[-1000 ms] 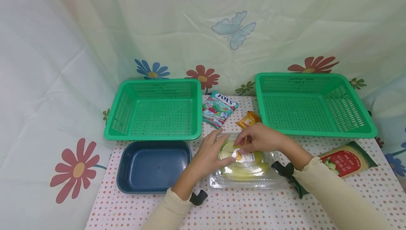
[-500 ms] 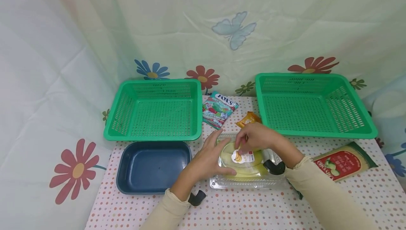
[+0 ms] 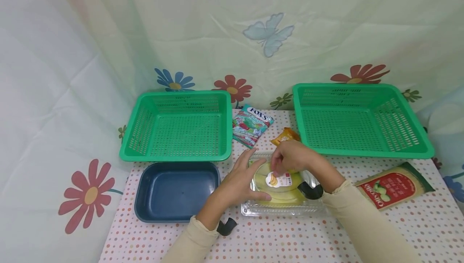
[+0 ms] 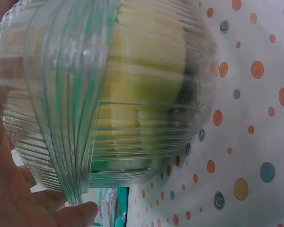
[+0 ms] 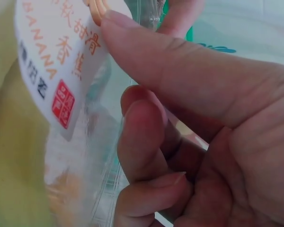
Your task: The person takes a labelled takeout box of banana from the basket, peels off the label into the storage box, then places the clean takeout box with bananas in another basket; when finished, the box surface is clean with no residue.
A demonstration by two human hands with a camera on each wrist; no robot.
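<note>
right hand [image 3: 294, 159]: i confirm it pinches the edge of the banana label [image 3: 283, 181] between thumb and index finger. the label lies on the lid of the clear box [image 3: 268, 211], which rests on the spotted table [image 3: 275, 241]. left hand [image 3: 235, 184]: fingers spread, touching the box's left end, unclenched. bananas [image 3: 284, 196] noted inside.

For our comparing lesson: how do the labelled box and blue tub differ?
The labelled box is transparent; the blue tub is opaque. The labelled box is lidded; the blue tub is open. The labelled box holds fruit; the blue tub shows none. Both sit on the dotted tablecloth.
</note>
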